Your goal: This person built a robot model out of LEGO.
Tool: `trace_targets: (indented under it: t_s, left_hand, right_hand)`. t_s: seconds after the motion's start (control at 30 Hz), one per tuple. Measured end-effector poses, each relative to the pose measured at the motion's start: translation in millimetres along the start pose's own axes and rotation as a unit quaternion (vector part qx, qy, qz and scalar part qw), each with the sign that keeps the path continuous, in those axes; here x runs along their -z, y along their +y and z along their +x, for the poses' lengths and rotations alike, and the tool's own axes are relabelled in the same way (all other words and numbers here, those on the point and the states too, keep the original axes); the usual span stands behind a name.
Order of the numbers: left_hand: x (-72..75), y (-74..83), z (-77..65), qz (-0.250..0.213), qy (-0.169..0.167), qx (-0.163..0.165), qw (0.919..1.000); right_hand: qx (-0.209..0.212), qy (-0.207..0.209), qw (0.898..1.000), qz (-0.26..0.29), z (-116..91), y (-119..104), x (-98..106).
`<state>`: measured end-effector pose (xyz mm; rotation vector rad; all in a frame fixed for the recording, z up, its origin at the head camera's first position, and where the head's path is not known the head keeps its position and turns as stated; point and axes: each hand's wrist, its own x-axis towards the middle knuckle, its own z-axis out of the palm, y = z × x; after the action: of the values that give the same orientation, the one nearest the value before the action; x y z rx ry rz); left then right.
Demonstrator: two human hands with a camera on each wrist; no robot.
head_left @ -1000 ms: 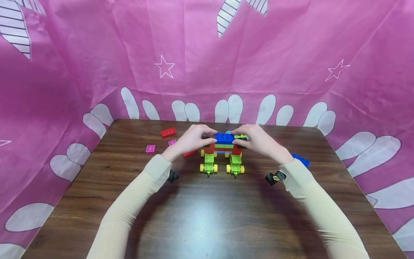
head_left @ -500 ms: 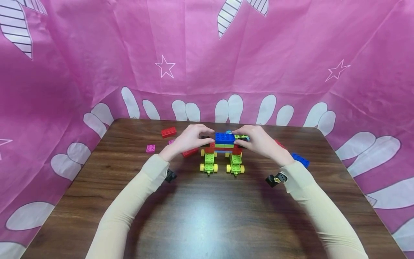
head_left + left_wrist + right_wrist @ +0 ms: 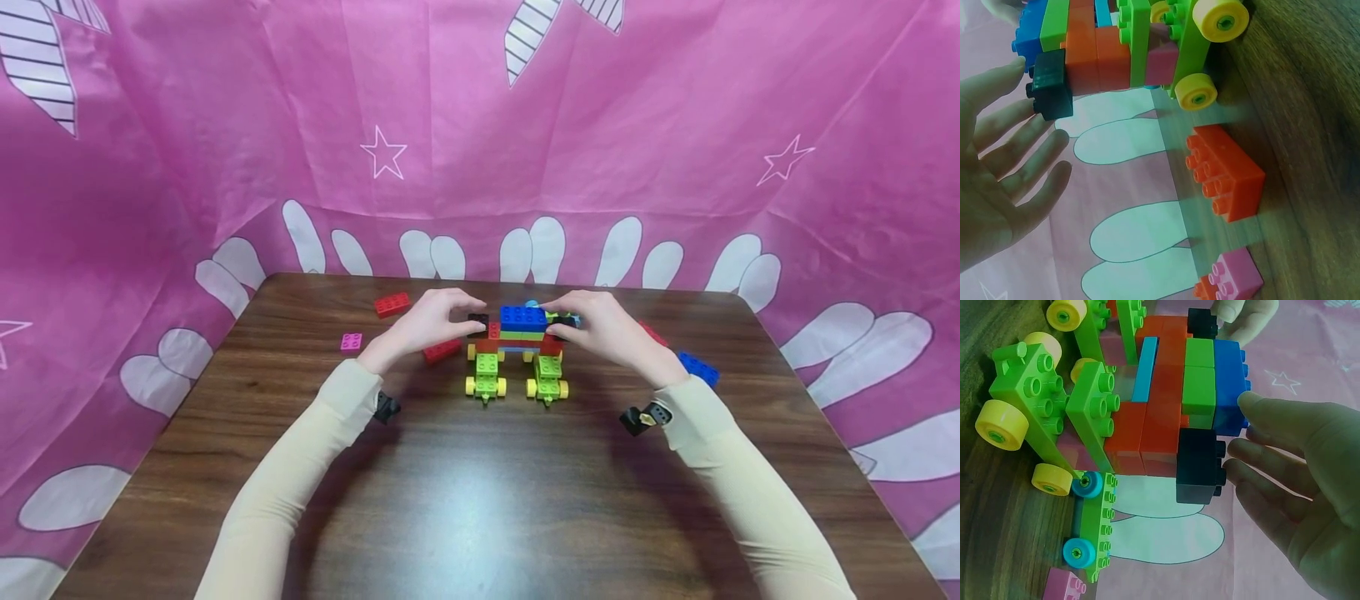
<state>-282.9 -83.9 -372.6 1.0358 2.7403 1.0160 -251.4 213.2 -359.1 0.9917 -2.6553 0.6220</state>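
Observation:
A toy-brick build stands on the table, with a blue brick (image 3: 523, 318) on top, lime and red bricks below, and lime wheeled bases (image 3: 486, 379) with yellow wheels. Black bricks (image 3: 1197, 465) sit on its two ends. My left hand (image 3: 431, 325) is by the left black brick (image 3: 1054, 84), fingers loosely bent and apart from the blue brick; its thumb tip is close to that black brick. On the other side my right hand (image 3: 603, 327) has its thumb tip at the blue brick's edge. Its other fingers are relaxed beside the right black brick, holding nothing.
Red bricks (image 3: 392, 305) (image 3: 1229, 172) and a pink brick (image 3: 351, 342) lie left on the wooden table (image 3: 480, 500). A blue brick (image 3: 698, 367) lies right. Behind the build is a lime base with blue wheels (image 3: 1079, 553). A pink cloth (image 3: 465, 125) hangs behind.
My left hand has drawn away leftward from the blue brick, uncovering the left black brick. My right hand has shifted slightly right. The build stays in place.

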Motion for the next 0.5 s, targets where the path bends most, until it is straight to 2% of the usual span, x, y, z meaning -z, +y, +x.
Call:
trace_targets:
  t_s: [0.5]
  left_hand:
    - [-0.3,-5.3,-3.2,-0.007,-0.002,0.011,0.9999]
  right_hand:
    - [-0.002,0.016,1.000,0.022,-18.8,-11.7,2.1]
